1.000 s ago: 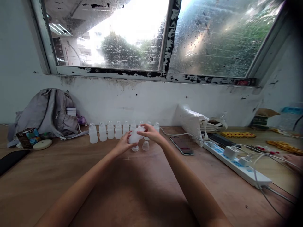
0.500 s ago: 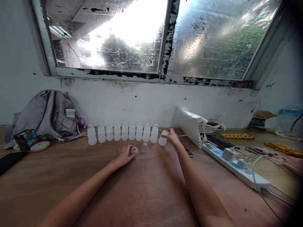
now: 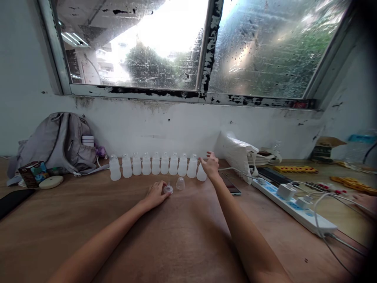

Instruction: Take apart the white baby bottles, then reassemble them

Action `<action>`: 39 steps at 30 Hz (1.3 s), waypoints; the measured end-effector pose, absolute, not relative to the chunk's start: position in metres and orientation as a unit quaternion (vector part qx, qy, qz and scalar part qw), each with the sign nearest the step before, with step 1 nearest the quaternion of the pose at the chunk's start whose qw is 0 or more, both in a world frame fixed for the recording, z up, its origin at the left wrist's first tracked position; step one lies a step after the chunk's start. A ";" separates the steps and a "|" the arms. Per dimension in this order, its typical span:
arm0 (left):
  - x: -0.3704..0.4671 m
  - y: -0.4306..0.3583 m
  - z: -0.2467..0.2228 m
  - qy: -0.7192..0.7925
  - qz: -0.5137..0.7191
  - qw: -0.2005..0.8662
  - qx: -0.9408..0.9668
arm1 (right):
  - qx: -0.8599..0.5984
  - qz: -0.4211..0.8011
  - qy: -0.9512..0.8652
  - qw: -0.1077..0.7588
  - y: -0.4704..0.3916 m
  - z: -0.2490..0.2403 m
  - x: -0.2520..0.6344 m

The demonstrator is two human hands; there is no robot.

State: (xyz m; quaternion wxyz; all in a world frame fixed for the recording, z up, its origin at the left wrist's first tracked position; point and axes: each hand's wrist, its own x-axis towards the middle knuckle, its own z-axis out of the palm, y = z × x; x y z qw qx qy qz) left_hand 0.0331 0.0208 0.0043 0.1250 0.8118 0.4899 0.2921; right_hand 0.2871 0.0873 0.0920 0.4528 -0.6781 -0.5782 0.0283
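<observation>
A row of frosted baby bottles (image 3: 156,166) stands upright on the brown table, most with clear caps on top. At the right end of the row is one more bottle (image 3: 201,174), its top hidden behind my right hand (image 3: 211,163). That hand is open, fingers spread and raised over and just right of this bottle. My left hand (image 3: 156,194) rests on the table with thumb and fingers around the collar of a clear bottle nipple (image 3: 168,189), its tip pointing up. Just right of it stands a clear dome cap (image 3: 180,183).
Right of the bottles lie a phone (image 3: 230,184), a white bag (image 3: 237,153) and a power strip (image 3: 294,206) with cables. A grey backpack (image 3: 59,141), a box (image 3: 33,174) and a dark tablet (image 3: 13,200) are at left. Another person's hand (image 3: 365,201) shows far right.
My right hand has let go of the end bottle's neck and spread its fingers, and the bottle stands on the table. My left hand has barely moved at the nipple.
</observation>
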 end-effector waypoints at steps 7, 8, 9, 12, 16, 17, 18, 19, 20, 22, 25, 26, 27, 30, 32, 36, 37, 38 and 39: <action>0.030 0.017 0.025 0.480 0.321 0.079 0.812 | -0.557 0.192 -0.707 0.391 0.060 0.096 0.209; 0.028 0.017 0.030 0.479 0.324 0.068 0.813 | -0.540 0.223 -0.727 0.361 0.056 0.091 0.198; 0.025 0.017 0.035 0.478 0.324 0.058 0.815 | -0.502 0.281 -0.755 0.315 0.052 0.086 0.190; 0.018 0.018 0.049 0.472 0.317 0.030 0.822 | -0.462 0.329 -0.764 0.308 0.046 0.076 0.174; 0.009 0.019 0.066 0.439 0.308 -0.035 0.843 | -0.461 0.353 -0.746 0.326 0.047 0.077 0.174; 0.008 0.019 0.069 0.428 0.309 -0.049 0.848 | -0.458 0.366 -0.743 0.324 0.048 0.077 0.176; 0.007 0.019 0.071 0.418 0.309 -0.058 0.852 | -0.452 0.380 -0.740 0.320 0.048 0.078 0.177; 0.007 0.019 0.073 0.411 0.307 -0.066 0.856 | -0.446 0.393 -0.739 0.318 0.048 0.078 0.178; 0.006 0.018 0.074 0.406 0.304 -0.071 0.859 | -0.439 0.403 -0.737 0.317 0.048 0.078 0.178; 0.006 0.018 0.076 0.399 0.298 -0.082 0.863 | -0.428 0.412 -0.738 0.320 0.048 0.077 0.178; 0.006 0.017 0.075 0.398 0.293 -0.090 0.865 | -0.424 0.394 -0.746 0.329 0.049 0.074 0.175; 0.006 0.017 0.075 0.399 0.292 -0.089 0.865 | -0.424 0.384 -0.750 0.333 0.049 0.072 0.174; 0.006 0.017 0.075 0.402 0.288 -0.086 0.865 | -0.424 0.372 -0.754 0.336 0.050 0.070 0.173; 0.004 0.017 0.076 0.416 0.264 -0.061 0.868 | -0.419 0.338 -0.774 0.332 0.052 0.065 0.172; 0.002 0.018 0.078 0.431 0.227 -0.027 0.873 | -0.412 0.318 -0.794 0.314 0.054 0.063 0.174; -0.009 0.024 0.077 0.463 0.161 0.018 0.872 | -0.417 0.245 -0.828 0.284 0.058 0.058 0.180; -0.013 0.026 0.075 0.473 0.148 0.024 0.868 | -0.425 0.219 -0.833 0.279 0.059 0.056 0.181; -0.018 0.029 0.073 0.485 0.133 0.031 0.864 | -0.433 0.194 -0.837 0.273 0.060 0.054 0.183; -0.022 0.032 0.071 0.499 0.117 0.039 0.858 | -0.442 0.169 -0.840 0.265 0.061 0.051 0.184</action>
